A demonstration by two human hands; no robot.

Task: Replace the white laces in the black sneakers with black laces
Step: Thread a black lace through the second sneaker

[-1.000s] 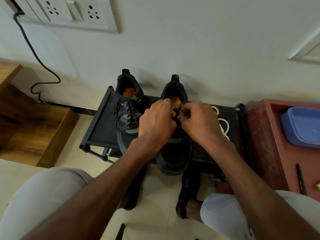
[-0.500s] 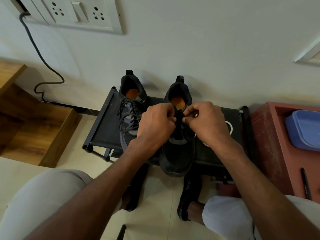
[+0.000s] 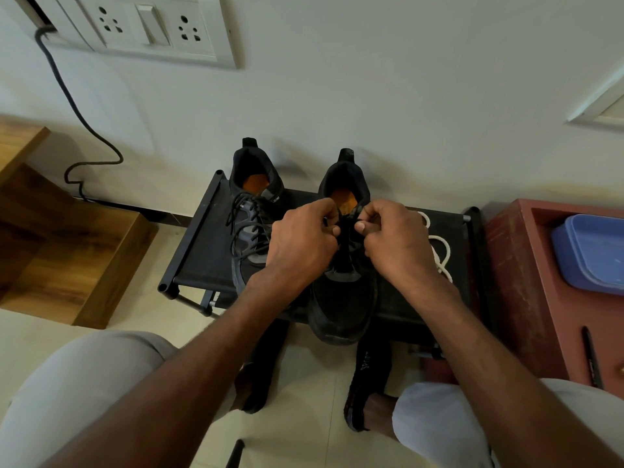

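- Cream wall [image 3: 371, 96] straight ahead, switch-and-socket plate [image 3: 152, 28] high on it, black cable [image 3: 67, 106] dropping from that plate to the tiled floor [image 3: 304, 383].
- Low black rack [image 3: 202, 251] stood against the wall; both black sneakers sat on its top shelf, heels toward the wall, toes toward me.
- Left sneaker [image 3: 250, 211]: black lace [image 3: 244, 228] already threaded, ends loose over the tongue, orange insole visible.
- Right sneaker [image 3: 341, 298]: toe overhung the front edge of the rack, orange insole visible at the heel opening.
- My left hand [image 3: 300, 244] was over the right sneaker's upper eyelets, fingers curled, pinching the black lace there [image 3: 346, 228].
- My right hand [image 3: 395, 241] mirrored it from the other side, thumb and fingers pinching the same lace; both hands nearly touching.
- Couldn't tell which eyelet the lace was in; my fingers hid it.
- White lace [image 3: 440, 255] lay looped on the rack to the right of the right sneaker, partly behind my right wrist.
- Red wooden desk [image 3: 513, 282] just right of the rack, carrying a blue plastic box [image 3: 594, 255] and a dark pen [image 3: 591, 356].
- Wooden steps [image 3: 67, 248] to the left.
- My knees in light trousers at the frame bottom, feet in black sandals [image 3: 368, 376] on the floor under the rack.
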